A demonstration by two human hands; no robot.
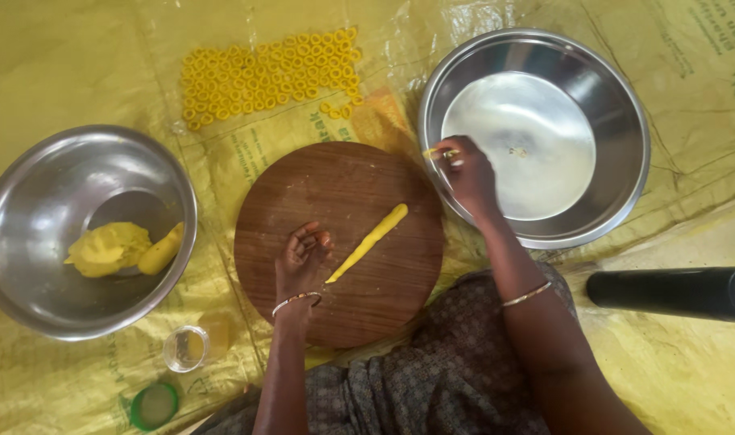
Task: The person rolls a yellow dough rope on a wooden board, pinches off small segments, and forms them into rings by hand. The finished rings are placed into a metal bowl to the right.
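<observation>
A round wooden board (339,242) lies on a yellow plastic sheet (77,64) on the floor, and everything else sits around it. On the board lies a long thin roll of yellow dough (369,242), slanting across the middle. The left hand (301,256) rests on the board just beside the lower end of the roll, with its fingers curled loosely and nothing held in them. The right hand (467,171) is past the right edge of the board, over the rim of a big empty steel bowl (617,89), and it pinches a small bit of yellow dough (438,152) between its fingertips. Above the board, many little yellow dough rings (267,76) lie in neat rows on the sheet, so a good lot of shaping looks done. To the left of the board, another steel bowl (29,201) holds a lump of dough (110,248) and one thick roll, so it seems more is left to shape. Below that bowl stand a small glass (184,348) and a green lid (154,405). A black tube (666,292) lies far right of the board.
</observation>
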